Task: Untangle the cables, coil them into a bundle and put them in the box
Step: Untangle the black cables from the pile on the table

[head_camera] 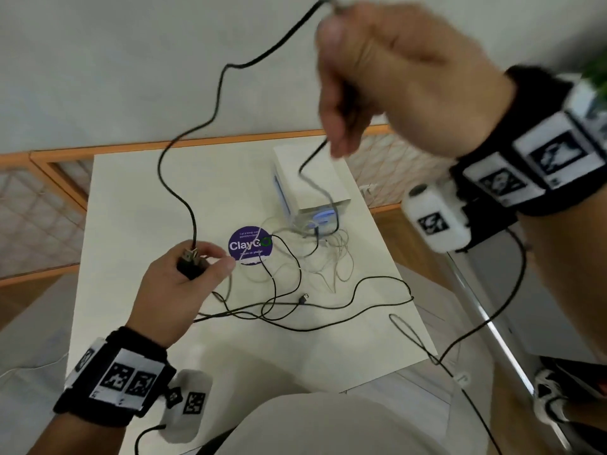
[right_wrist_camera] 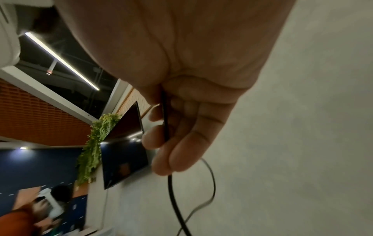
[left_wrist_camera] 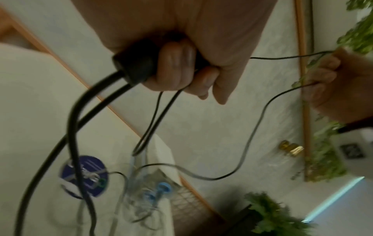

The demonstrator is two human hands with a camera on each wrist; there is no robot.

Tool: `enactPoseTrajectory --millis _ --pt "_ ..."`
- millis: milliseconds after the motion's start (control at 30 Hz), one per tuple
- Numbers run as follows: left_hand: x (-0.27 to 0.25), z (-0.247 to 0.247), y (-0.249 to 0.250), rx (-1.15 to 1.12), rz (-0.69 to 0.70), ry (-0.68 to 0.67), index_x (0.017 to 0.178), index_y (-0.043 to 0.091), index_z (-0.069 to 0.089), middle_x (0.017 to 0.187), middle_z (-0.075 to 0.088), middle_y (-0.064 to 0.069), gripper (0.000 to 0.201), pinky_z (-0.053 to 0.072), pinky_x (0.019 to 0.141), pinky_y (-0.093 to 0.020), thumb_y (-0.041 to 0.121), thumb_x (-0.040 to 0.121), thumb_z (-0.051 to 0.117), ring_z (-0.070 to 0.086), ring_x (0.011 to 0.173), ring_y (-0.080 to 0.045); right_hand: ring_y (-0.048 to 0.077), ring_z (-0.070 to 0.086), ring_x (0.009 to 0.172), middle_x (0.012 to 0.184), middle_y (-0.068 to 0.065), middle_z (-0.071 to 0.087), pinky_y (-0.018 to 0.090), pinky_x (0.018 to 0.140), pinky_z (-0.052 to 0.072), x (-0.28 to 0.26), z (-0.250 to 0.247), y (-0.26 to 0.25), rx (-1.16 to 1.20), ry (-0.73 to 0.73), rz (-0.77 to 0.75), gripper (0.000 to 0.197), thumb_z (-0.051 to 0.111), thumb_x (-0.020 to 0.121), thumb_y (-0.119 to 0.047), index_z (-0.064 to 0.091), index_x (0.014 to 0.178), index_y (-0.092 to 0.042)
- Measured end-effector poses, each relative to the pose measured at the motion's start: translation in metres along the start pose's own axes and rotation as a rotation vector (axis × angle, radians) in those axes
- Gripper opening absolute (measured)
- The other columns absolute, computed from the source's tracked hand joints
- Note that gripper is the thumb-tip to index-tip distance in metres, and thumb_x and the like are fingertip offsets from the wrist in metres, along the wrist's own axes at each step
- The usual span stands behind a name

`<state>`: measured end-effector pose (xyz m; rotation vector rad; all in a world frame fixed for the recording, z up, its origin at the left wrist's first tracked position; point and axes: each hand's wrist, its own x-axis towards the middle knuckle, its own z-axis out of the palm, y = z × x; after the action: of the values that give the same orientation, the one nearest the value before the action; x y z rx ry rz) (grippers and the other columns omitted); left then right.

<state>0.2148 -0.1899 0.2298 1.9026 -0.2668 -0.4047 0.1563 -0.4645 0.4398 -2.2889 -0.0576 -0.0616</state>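
My left hand (head_camera: pixel 184 274) grips a black plug (head_camera: pixel 190 262) low over the white table (head_camera: pixel 131 208); in the left wrist view the left hand (left_wrist_camera: pixel 181 71) curls round the plug (left_wrist_camera: pixel 135 63) and thin cable strands. A black cable (head_camera: pixel 203 123) rises from it to my right hand (head_camera: pixel 387 80), raised high, which grips it. The right wrist view shows the fingers (right_wrist_camera: pixel 177 143) curled round the cable (right_wrist_camera: pixel 165 121). Its far end hangs down to the white box (head_camera: pixel 308 185). A tangle of black and clear cables (head_camera: pixel 295 284) lies on the table.
A round purple sticker (head_camera: pixel 250 246) marks the table's middle. A loose USB plug (head_camera: pixel 303 297) lies among the cables. Another cable (head_camera: pixel 486 323) hangs off the table's right edge. Orange-framed mesh panels (head_camera: pixel 39 198) stand behind. A shoe (head_camera: pixel 551 399) is at lower right.
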Motion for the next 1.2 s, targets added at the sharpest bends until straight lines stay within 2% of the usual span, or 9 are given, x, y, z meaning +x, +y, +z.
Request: enactPoseTrajectory --millis 133,333,533,633,700,833,1033,1133,1200 --pt "-0.003 0.026 0.03 -0.278 0.089 -0.165 0.103 0.025 0.076 0.064 0.056 0.007 0.028 0.039 0.053 -0.013 0.021 0.077 0.086 0.045 0.049 -0.005 0.038 0.069 0.062 0.072 0.021 0.07 0.048 0.064 0.061 -0.003 0.058 -0.001 0.015 -0.131 0.026 0.045 0.037 0.111 -0.029 0.055 0.089 0.005" --pt "-0.001 0.044 0.037 -0.147 0.226 -0.244 0.088 0.021 0.08 0.056 0.052 0.013 0.023 0.036 0.057 -0.017 0.044 0.086 0.079 0.042 0.056 -0.006 0.036 0.071 0.068 0.084 0.02 0.071 0.053 0.067 0.06 0.002 0.084 0.011 0.158 -0.139 0.01 0.038 0.042 0.111 -0.029 0.057 0.092 0.0" --pt "0.002 0.029 0.035 -0.131 0.165 -0.165 0.082 0.015 0.076 0.048 0.051 0.016 0.021 0.035 0.052 -0.008 0.028 0.097 0.069 0.042 0.046 -0.003 0.017 0.062 0.074 0.106 -0.003 0.063 0.03 0.065 0.049 -0.006 0.099 0.061 0.334 0.041 0.084 0.032 0.07 0.092 -0.039 0.06 0.111 -0.015" --pt "0.0 0.023 0.041 -0.123 0.169 -0.146 0.083 0.016 0.075 0.047 0.053 0.018 0.022 0.034 0.05 -0.008 0.028 0.099 0.066 0.045 0.044 0.0 0.003 0.062 0.079 0.122 -0.011 0.063 0.019 0.072 0.048 -0.017 0.127 0.096 0.263 -0.13 0.173 0.048 0.074 0.085 -0.051 0.058 0.125 -0.031" --pt "0.0 0.017 0.043 -0.118 0.172 -0.132 0.078 0.024 0.076 0.048 0.049 0.014 0.024 0.034 0.05 -0.014 0.033 0.098 0.066 0.043 0.045 -0.003 -0.004 0.062 0.073 0.106 -0.017 0.066 0.019 0.07 0.049 -0.022 0.153 0.117 0.143 -0.281 0.199 0.035 0.076 0.087 -0.049 0.062 0.115 -0.033" --pt "-0.001 0.004 0.047 -0.116 0.196 -0.063 0.074 0.022 0.072 0.052 0.044 0.003 0.03 0.031 0.052 -0.024 0.043 0.096 0.067 0.037 0.047 -0.009 0.022 0.066 0.072 0.079 -0.007 0.065 0.043 0.071 0.057 -0.029 0.19 0.163 -0.151 -0.289 0.22 0.023 0.054 0.102 -0.043 0.065 0.091 -0.026" --pt "-0.015 -0.028 0.061 -0.213 0.206 -0.017 0.071 0.016 0.067 0.047 0.041 0.01 0.046 0.027 0.043 -0.016 0.06 0.082 0.073 0.031 0.043 -0.013 0.021 0.055 0.071 0.081 0.001 0.061 0.03 0.067 0.042 -0.019 0.162 0.222 -0.196 -0.174 0.568 0.033 0.046 0.108 -0.032 0.071 0.093 -0.017" --pt "-0.026 -0.033 0.073 -0.213 0.243 -0.04 0.069 0.015 0.067 0.046 0.041 0.009 0.044 0.027 0.042 -0.015 0.057 0.084 0.072 0.032 0.043 -0.013 0.03 0.061 0.075 0.092 0.011 0.068 0.034 0.063 0.051 -0.009 0.148 0.218 0.291 -0.157 0.7 0.03 0.044 0.107 -0.017 0.067 0.089 -0.01" --pt "-0.029 -0.031 0.072 -0.208 0.228 -0.05 0.071 0.015 0.068 0.047 0.038 0.004 0.046 0.023 0.043 -0.017 0.059 0.082 0.071 0.03 0.045 -0.018 0.034 0.069 0.081 0.094 0.016 0.074 0.038 0.069 0.058 0.0 0.135 0.2 0.546 -0.1 0.594 0.033 0.051 0.107 -0.028 0.072 0.097 -0.005"
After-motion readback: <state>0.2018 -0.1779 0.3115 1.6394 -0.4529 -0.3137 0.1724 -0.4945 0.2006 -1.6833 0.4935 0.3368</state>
